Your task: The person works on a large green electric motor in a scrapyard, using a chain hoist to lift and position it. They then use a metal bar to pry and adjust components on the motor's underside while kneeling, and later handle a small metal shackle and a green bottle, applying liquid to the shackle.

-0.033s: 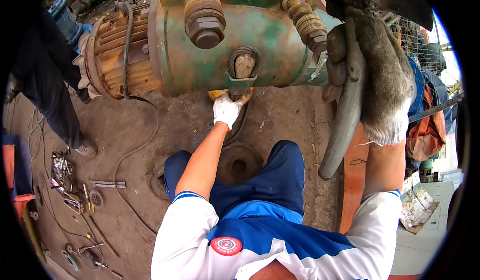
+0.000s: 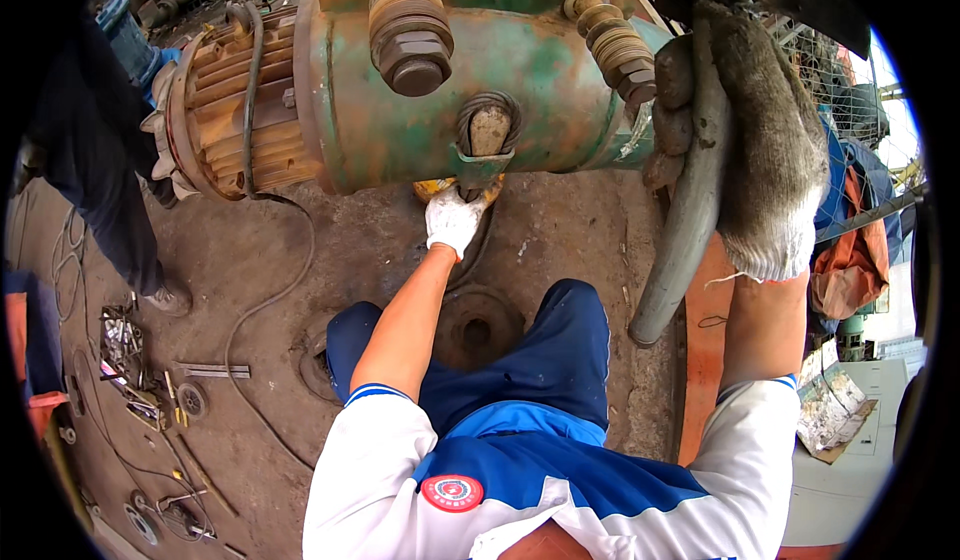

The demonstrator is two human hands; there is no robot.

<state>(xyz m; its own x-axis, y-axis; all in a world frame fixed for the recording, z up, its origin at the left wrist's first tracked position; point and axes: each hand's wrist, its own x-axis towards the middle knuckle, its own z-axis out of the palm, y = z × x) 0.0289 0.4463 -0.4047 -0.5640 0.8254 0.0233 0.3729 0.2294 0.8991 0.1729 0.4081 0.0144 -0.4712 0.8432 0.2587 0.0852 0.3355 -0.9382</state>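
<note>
Fingers point(image 2: 673, 72) of the gloved, dirty right hand point(image 2: 768, 140) wrap all around a thick grey bar point(image 2: 683, 230). The bar slants beside the right end of a big green machine point(image 2: 400, 135), with its low end pointing toward the person. The white-gloved left hand point(image 2: 455, 220) is at the machine's bottom edge, just below a loop of twisted rope point(image 2: 514, 120). Part of it is hidden, so I cannot tell if it holds anything. Two rusty bolts point(image 2: 412, 50) stick out nearby. At left, another person's dark legs point(image 2: 105, 185) stand on the brown floor point(image 2: 560, 235).
</note>
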